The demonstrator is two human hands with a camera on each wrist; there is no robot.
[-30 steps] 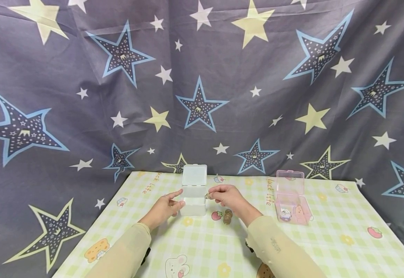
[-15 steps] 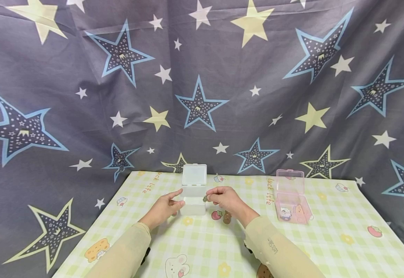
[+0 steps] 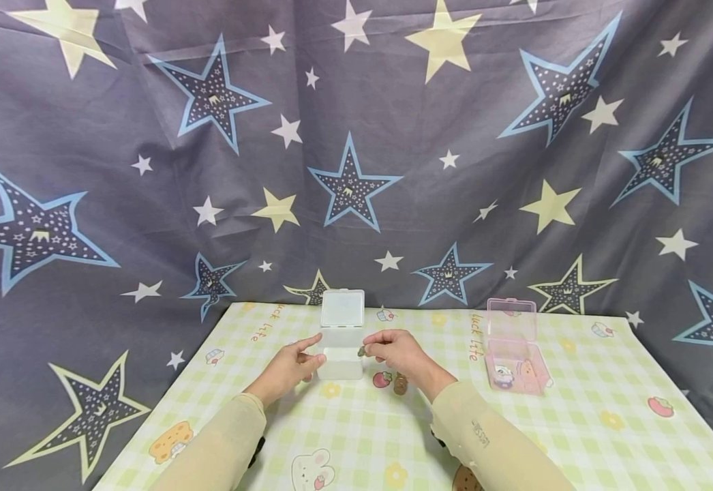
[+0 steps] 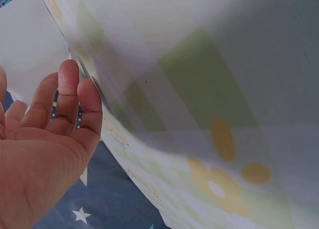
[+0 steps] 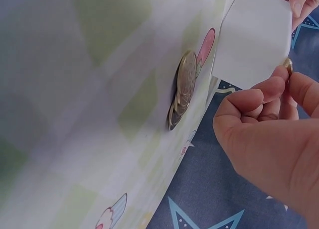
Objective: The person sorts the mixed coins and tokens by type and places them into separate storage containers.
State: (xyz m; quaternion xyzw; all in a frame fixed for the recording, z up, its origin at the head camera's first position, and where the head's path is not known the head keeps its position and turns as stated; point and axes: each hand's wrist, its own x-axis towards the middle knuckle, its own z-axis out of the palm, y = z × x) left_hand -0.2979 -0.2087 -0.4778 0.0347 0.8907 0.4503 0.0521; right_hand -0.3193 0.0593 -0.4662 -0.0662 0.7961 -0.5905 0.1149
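Two lidded boxes stand open on the worktop: a white box (image 3: 341,354) between the two grips and a pink box (image 3: 512,358) well right of them. The left hand (image 3: 290,366), fingers relaxed, touches the white box's side. The right hand (image 3: 393,350) pinches one coin (image 3: 361,351) at that box's rim, with a small pile of coins (image 3: 400,384) just beneath its wrist; the boxes' contents cannot be told.

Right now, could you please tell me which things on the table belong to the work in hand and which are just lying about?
In hand:
- coin, pinched by the right hand
- white box, lid up, touched by the left hand
- pile of coins by the right wrist

Lying about:
- pink box, open, off to the right
- checked tablecloth
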